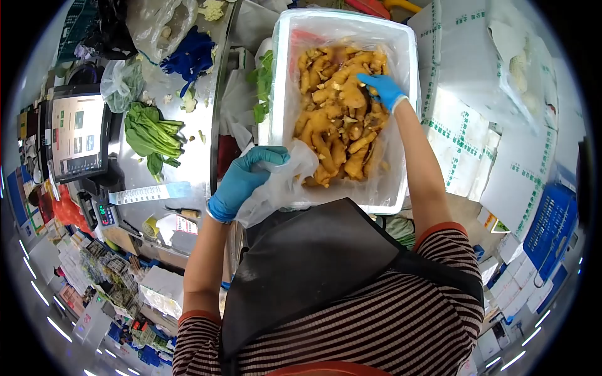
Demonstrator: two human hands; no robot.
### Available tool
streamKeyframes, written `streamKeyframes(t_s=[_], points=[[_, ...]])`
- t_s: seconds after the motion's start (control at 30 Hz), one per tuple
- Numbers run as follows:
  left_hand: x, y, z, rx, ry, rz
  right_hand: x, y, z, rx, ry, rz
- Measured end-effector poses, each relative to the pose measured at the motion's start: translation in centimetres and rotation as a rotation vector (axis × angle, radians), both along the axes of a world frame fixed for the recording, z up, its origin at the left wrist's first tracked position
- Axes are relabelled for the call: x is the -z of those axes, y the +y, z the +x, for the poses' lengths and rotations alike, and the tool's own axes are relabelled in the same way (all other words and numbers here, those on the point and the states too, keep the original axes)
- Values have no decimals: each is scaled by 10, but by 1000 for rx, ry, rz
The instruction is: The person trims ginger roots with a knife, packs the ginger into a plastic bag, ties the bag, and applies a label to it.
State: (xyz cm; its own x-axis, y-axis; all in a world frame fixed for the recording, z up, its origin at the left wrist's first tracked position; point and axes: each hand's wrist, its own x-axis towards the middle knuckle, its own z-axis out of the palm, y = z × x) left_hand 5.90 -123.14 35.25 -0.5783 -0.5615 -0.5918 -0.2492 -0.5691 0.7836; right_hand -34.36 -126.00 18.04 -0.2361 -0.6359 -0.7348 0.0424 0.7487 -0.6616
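Observation:
A white foam box (409,156) lined with clear plastic holds a heap of yellow-brown ginger-like pieces (342,106), wet-looking and piled together. My right hand (384,91), in a blue glove, reaches in at the heap's upper right edge; its fingers point left over the pieces, and what they hold, if anything, is hidden. My left hand (241,183), in a teal glove, is closed on a clear plastic bag (276,185) at the box's lower left corner. The bag hangs loose towards the heap.
Leafy greens (152,135), a dark blue glove or cloth (190,56) and plastic bags lie on the metal table (197,119) at left. A monitor (76,133) and a scale display (105,215) stand beyond. White cartons (461,147) and a blue crate (550,229) are at right.

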Motion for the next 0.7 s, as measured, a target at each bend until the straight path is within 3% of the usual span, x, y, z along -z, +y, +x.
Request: streamKeyframes(t_s=[0.13,0.23,0.33,0.47,0.57,0.7], points=[[-12,-6,4,123,-87,-157,-32,36,10,109,-212,-72],[-5,-14,-2,-44,-22,77,-29,52,35,388,-361,-152],[2,-20,-25,-98,-10,53,-26,68,40,158,-236,-114],[47,-25,-39,-35,-230,-326,-50,93,64,15,-194,-83],[63,-33,-48,39,-240,-300,-86,106,78,15,-236,-140],[65,-31,-70,264,-5,17,-125,103,76,-113,-286,-228]])
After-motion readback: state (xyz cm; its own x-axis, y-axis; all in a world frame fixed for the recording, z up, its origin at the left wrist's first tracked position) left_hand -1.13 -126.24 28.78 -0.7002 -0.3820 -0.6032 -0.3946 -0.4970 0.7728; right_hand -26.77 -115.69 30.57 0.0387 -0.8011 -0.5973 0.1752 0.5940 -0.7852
